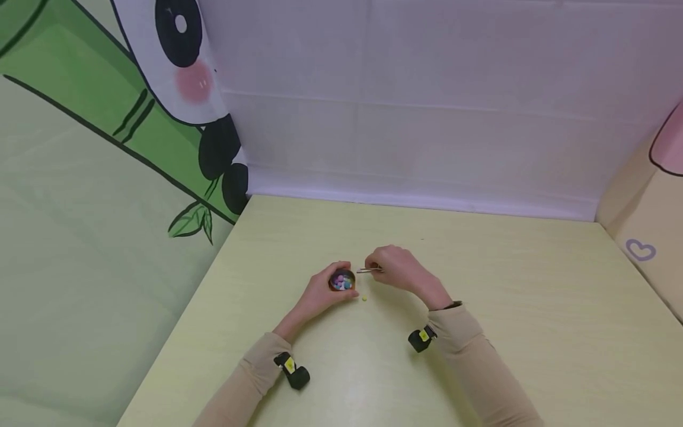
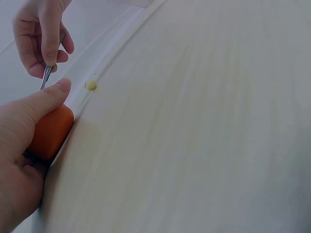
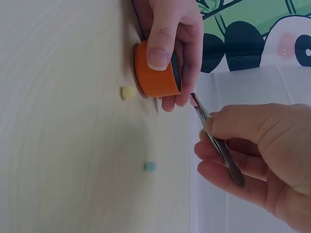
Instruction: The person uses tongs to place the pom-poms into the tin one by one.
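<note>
2 different grips are at work on the pale table (image 1: 533, 284): we see the left hand (image 1: 316, 292) curled round a small orange cup (image 3: 151, 80), thumb on its near side and fingers on its far side, a hold that probably steadies it while leaving its mouth free at the top. Multicoloured beads (image 1: 342, 280) lie inside the cup, which stands upright. We find the right hand (image 1: 399, 270), just right of the cup, pinching metal tweezers (image 3: 223, 150), their tips pointing left toward the rim, likely because such small pieces suit a fine point better than bare fingers. A pinkish speck (image 3: 193, 101) shows at the tips; we cannot tell whether it is a bead. 1 yellow bead (image 3: 129, 92) lies just beside the cup, to its near right, and 1 blue bead (image 3: 150, 167) lies farther right, loose on the table.
</note>
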